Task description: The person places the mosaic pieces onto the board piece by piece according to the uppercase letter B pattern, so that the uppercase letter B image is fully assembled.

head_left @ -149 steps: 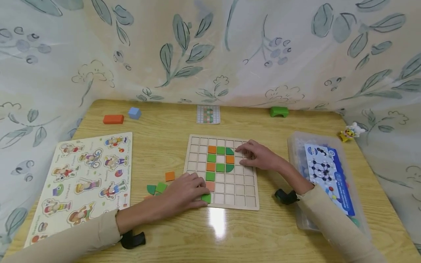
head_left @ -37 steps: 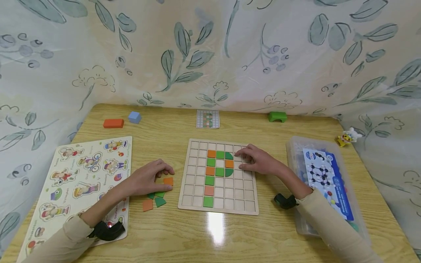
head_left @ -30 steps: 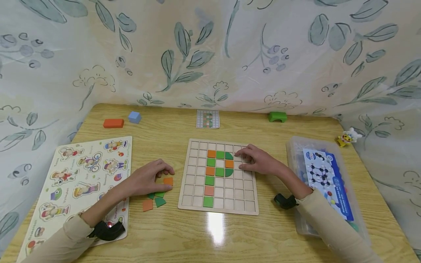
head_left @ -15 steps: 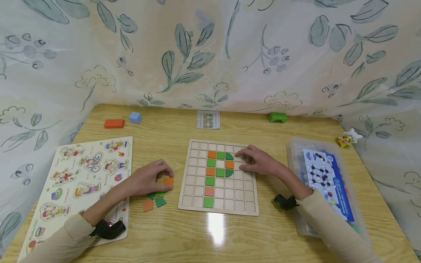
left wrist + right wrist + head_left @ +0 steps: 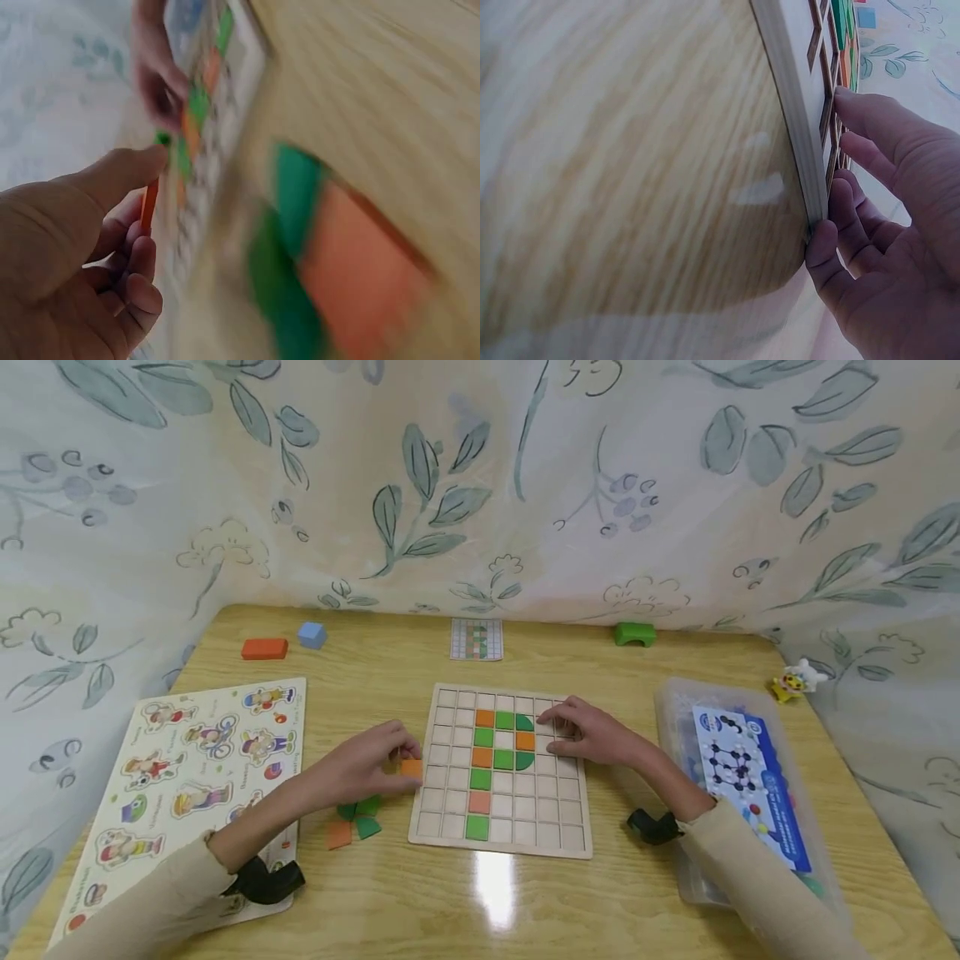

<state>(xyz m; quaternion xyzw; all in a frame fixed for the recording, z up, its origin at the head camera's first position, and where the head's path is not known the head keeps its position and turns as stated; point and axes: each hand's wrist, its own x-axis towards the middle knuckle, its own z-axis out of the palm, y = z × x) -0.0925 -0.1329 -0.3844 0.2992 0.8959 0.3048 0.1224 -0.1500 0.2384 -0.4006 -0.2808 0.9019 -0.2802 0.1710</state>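
Observation:
My left hand (image 5: 363,766) pinches an orange square tile (image 5: 411,768) between thumb and fingers, just off the left edge of the wooden grid board (image 5: 551,818). In the left wrist view the tile (image 5: 150,202) appears edge-on. Under and below that hand lie loose tiles: a salmon square (image 5: 340,834), a green quarter-round (image 5: 367,827) and other green pieces partly covered. On the board, green, orange and salmon tiles form a column with a loop at its upper right. My right hand (image 5: 592,732) rests on the board's right side, fingertips on its cells and edge (image 5: 799,135).
A small printed pattern card (image 5: 476,640) lies behind the board. To the left is a sports picture puzzle (image 5: 180,810); to the right, a clear plastic box (image 5: 678,777). Red (image 5: 265,649), blue (image 5: 312,635) and green (image 5: 635,633) blocks and a toy figure (image 5: 798,681) sit farther back.
A green tile went into the column's bottom cell, then my left hand returned to the loose pile. It now has the orange tile, carried right toward the board. My right hand stayed put.

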